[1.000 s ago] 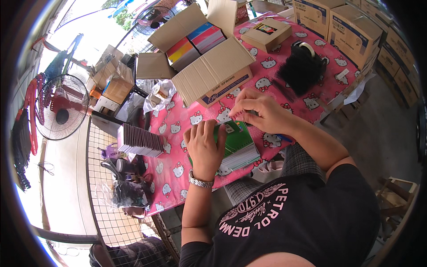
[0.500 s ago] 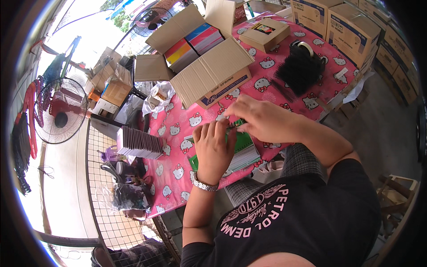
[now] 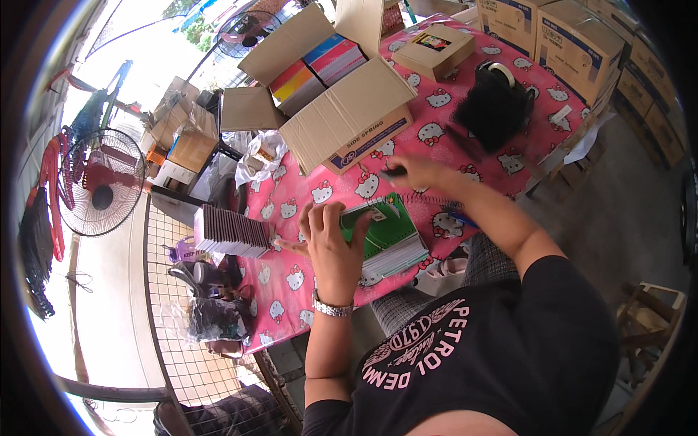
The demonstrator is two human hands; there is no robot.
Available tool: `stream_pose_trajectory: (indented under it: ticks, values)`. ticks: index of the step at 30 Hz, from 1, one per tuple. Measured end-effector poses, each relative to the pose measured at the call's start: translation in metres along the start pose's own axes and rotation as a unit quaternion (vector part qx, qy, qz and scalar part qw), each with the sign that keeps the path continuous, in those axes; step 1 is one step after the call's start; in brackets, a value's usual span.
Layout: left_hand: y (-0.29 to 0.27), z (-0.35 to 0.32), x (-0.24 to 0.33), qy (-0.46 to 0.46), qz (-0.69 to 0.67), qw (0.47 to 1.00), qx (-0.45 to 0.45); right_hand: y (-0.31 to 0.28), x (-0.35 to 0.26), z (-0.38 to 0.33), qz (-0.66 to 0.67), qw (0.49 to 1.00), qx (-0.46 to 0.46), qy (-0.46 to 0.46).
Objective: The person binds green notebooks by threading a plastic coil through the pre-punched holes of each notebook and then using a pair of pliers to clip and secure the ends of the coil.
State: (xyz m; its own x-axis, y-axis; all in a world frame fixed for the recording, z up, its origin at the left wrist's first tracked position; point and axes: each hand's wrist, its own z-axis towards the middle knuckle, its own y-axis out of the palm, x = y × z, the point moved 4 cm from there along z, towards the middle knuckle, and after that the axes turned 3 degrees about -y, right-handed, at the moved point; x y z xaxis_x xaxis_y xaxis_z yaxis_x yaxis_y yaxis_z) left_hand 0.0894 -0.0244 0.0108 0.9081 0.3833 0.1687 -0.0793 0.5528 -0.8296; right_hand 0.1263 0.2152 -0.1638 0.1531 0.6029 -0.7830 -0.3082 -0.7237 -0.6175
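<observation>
In the head view, the green notebook (image 3: 391, 225) lies on the pink worktop (image 3: 291, 280), in front of the person. White page edges (image 3: 400, 258) show under its cover. I cannot tell if this is one book or a small pile.

The left hand (image 3: 331, 236) is on the left side of the notebook. Its grip is wide and loose, with the thumb over the green cover. The right hand (image 3: 420, 174) is up past the top edge of the notebook. Its grip is narrow and holds a small dark thing (image 3: 395, 172). It may be a tool, but it is too small to tell.

A thin dark coil (image 3: 427, 198) runs along the top edge and sticks out past the right corner. So I think the coil is at least partly in, and this book looks about halfway done. The long end is left to tidy. I cannot see if every hole has wire in it.

Colorful books (image 3: 298, 81) sit in the open cardboard box (image 3: 349, 116), and a neat row of books (image 3: 231, 229) stands on the left. They may be done or waiting; I cannot tell. The black bristly heap (image 3: 493, 112) on the right may be more coils, so there may be more books to do.
</observation>
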Motion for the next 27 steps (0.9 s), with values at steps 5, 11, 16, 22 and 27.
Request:
stream_pose_trajectory:
  ticks: [5,11,16,22,27]
  values:
    - [0.0,0.004,-0.003,0.015,-0.08,0.997,0.012,-0.086,-0.11,-0.023,0.47,0.843,-0.233,-0.118]
    - [-0.001,0.008,-0.003,0.028,-0.086,0.996,0.019,-0.104,-0.151,-0.038,0.248,0.928,-0.257,-0.109]
    - [-0.009,0.007,-0.018,0.0,-0.122,0.992,0.016,-0.106,-0.153,-0.028,0.184,0.936,-0.253,-0.163]
    - [-0.014,0.006,-0.031,-0.001,-0.148,0.989,-0.027,-0.089,-0.157,-0.007,0.299,0.913,-0.232,-0.156]
    - [-0.012,0.008,-0.032,-0.065,-0.201,0.975,-0.065,-0.085,-0.169,-0.005,-0.027,0.954,-0.225,-0.197]
